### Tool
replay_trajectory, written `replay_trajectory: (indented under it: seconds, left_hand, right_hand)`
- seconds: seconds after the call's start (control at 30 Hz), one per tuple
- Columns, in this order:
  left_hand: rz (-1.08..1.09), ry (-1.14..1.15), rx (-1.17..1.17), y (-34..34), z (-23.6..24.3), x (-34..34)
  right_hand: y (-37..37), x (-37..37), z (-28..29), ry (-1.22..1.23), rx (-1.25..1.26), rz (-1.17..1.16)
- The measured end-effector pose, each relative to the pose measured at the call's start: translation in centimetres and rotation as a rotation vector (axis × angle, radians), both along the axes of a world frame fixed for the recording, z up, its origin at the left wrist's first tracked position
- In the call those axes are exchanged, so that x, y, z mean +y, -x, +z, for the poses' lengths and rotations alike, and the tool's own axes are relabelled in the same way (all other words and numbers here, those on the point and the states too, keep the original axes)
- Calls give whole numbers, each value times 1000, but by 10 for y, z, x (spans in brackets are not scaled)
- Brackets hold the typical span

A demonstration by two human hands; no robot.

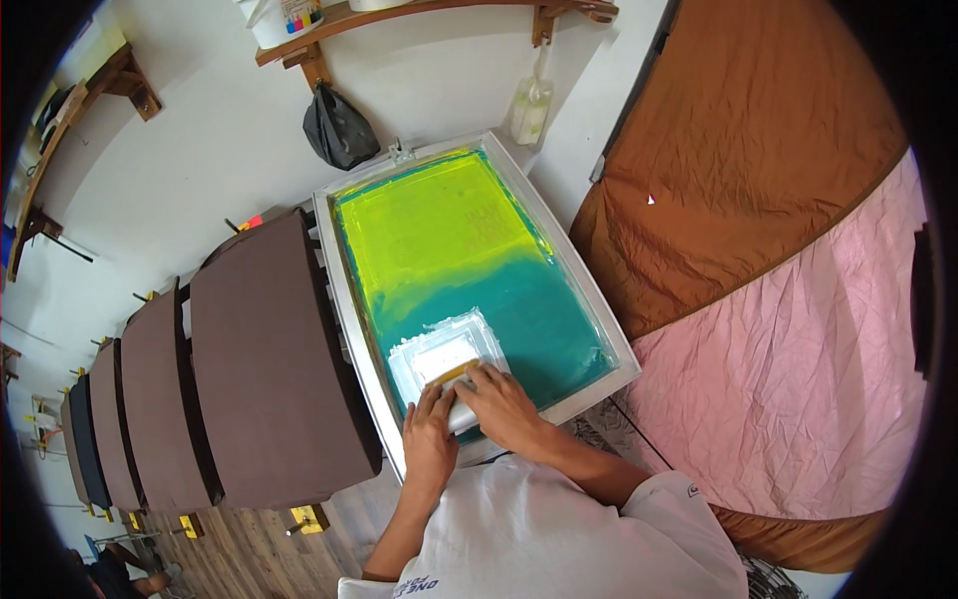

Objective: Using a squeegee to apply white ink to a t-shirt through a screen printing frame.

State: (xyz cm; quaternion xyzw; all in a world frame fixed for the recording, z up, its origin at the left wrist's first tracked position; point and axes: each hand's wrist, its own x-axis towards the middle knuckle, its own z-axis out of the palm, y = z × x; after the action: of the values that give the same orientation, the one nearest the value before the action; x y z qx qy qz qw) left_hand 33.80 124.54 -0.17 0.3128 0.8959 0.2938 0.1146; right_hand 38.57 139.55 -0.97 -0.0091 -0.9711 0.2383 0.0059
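A screen-printing screen (pixel 566 272) with a pale frame lies in front of me, its mesh yellow-green at the far end and teal nearer. White ink (pixel 444 351) covers a squarish patch near its close end. Both hands grip a squeegee (pixel 453 374) with a yellowish edge, held across the white patch. My left hand (pixel 429 427) is closed on its left part, and my right hand (pixel 501 404) on its right part. My thumbs and the squeegee's lower side are mostly hidden.
Several padded boards covered in dark cloth (pixel 269 369) stand in a row on the left. A wooden shelf (pixel 399 18) with tubs and a hanging black bag (pixel 340 128) are on the wall. Brown and pink fabric (pixel 758 379) hangs on the right. Another person (pixel 125 569) shows at the lower left.
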Motion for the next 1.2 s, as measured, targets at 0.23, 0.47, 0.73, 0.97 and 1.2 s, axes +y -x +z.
replay_trajectory:
  seconds: [0.23, 0.47, 0.73, 0.97, 1.2]
  left_hand:
    - [1, 15, -31, -5, 8, 0]
    - [5, 99, 34, -10, 1, -5]
    - [35, 74, 83, -12, 0, -2]
    - [25, 73, 11, -17, -4, -6]
    - [31, 61, 34, -22, -3, -7]
  right_hand:
    - [-2, 5, 14, 91, -94, 23]
    - [-8, 2, 15, 36, -85, 27]
    - [-12, 0, 8, -12, 47, 0]
    - [-20, -6, 4, -14, 86, -31]
    - [-22, -7, 16, 0, -33, -2]
